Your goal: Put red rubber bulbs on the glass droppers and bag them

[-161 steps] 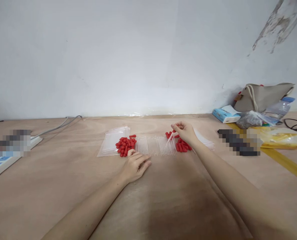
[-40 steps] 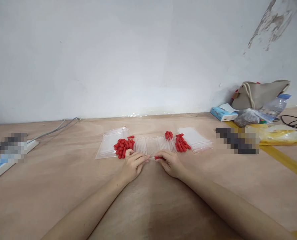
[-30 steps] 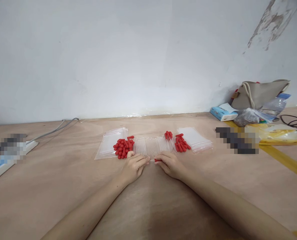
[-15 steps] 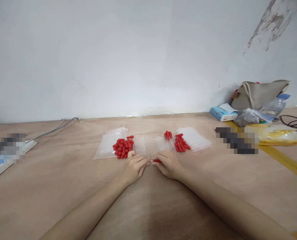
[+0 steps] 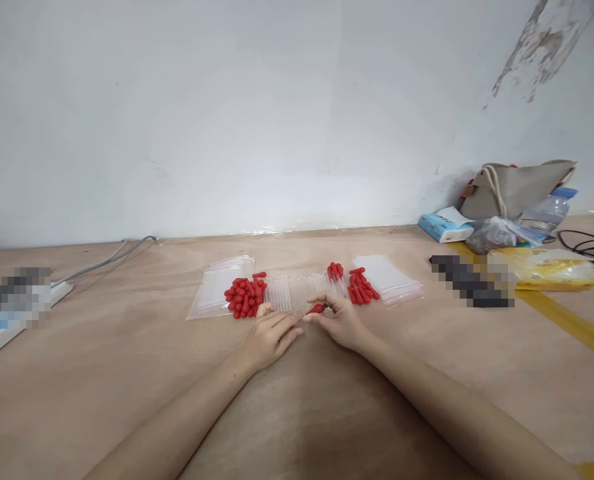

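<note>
Both my hands meet low over the middle of the table. My left hand (image 5: 271,337) pinches a thin clear tube, mostly hidden by its fingers. At that tube's right end sits a red rubber bulb (image 5: 315,309), between the thumb and curved fingers of my right hand (image 5: 341,321). Whether the bulb is fully on the tube I cannot tell. Just beyond the hands lie clear dropper tubes (image 5: 277,291) in rows. A heap of red bulbs (image 5: 244,297) is beside my left hand, and a smaller group of bulbs (image 5: 361,293) lies past my right.
Clear zip bags are stacked at left (image 5: 209,290) and right (image 5: 384,277) of the bulbs. Farther right are a blue tissue pack (image 5: 444,227), a grey bag (image 5: 527,190), a yellow package (image 5: 547,270) and black cables. A power strip (image 5: 27,313) lies far left.
My right hand's fingers have spread and lifted a little, showing more of the red bulb, which now tilts up to the right. My left hand stays nearly where it was.
</note>
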A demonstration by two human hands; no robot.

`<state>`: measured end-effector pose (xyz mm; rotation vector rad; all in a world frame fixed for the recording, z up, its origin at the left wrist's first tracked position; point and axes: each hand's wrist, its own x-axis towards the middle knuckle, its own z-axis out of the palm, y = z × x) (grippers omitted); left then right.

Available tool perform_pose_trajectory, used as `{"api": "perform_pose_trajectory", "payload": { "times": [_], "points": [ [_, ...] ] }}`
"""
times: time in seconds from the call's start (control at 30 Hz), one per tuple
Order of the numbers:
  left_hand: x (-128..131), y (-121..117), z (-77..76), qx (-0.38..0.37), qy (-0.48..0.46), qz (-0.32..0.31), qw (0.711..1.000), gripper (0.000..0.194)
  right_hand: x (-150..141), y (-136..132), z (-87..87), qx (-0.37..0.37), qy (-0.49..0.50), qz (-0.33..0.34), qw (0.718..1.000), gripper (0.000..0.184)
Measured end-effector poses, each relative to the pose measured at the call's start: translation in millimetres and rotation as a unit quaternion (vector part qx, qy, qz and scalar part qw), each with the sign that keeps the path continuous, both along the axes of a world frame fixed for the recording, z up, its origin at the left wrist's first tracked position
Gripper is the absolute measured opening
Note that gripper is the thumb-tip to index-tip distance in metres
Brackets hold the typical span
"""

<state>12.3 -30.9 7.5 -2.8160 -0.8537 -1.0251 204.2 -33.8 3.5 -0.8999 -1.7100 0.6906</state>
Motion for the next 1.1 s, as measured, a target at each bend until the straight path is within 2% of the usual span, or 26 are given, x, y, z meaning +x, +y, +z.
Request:
{"api": "perform_pose_trajectory", "payload": {
  "times": [0.1, 0.2, 0.3, 0.4, 0.5, 0.6, 0.7, 0.8, 0.93, 1.1],
  "points": [
    [-0.8, -1.4, 3.6, -0.024, 0.013, -0.003, 1.0, 0.03, 5.4, 9.0, 7.1, -0.029, 0.073, -0.022, 0.997, 0.025],
    [0.4, -1.8, 4.9, -0.029, 0.008, 0.019, 0.999, 0.027, 24.8, 31.1, 21.0, -0.041, 0.083, -0.086, 0.992, 0.031],
    [2.1, -1.4, 3.1, -0.025, 0.013, 0.02, 0.999, 0.02, 48.4, 59.4, 35.5, -0.07, 0.006, -0.183, 0.981, 0.035],
    [2.6, -0.9, 1.5, -0.026, 0.02, 0.014, 0.999, 0.017, 60.5, 82.2, 41.5, -0.058, -0.166, -0.243, 0.954, 0.026],
    [2.1, -1.0, 1.6, -0.023, 0.027, 0.014, 0.999, 0.017, 56.7, 93.6, 37.7, -0.043, -0.271, -0.25, 0.929, 0.02],
    [1.7, -1.4, 1.6, -0.02, 0.031, 0.017, 0.999, 0.019, 47.4, 95.1, 31.5, -0.038, -0.302, -0.254, 0.918, 0.018],
    [1.4, -1.5, 0.8, -0.022, 0.028, 0.018, 0.999, 0.019, 46.8, 92.0, 29.9, -0.032, -0.323, -0.268, 0.907, 0.023],
    [1.4, -1.3, 0.3, -0.029, 0.028, 0.017, 0.999, 0.019, 62.7, 90.0, 31.9, -0.067, -0.336, -0.299, 0.891, 0.029],
    [2.1, -1.1, 1.5, -0.035, 0.034, 0.016, 0.999, 0.019, 96.7, 91.4, 29.4, -0.127, -0.357, -0.335, 0.863, 0.023],
    [2.4, -0.9, 2.3, -0.039, 0.031, 0.019, 0.999, 0.018, 120.3, 96.0, 18.3, -0.153, -0.393, -0.314, 0.851, 0.021]
  ]
}}
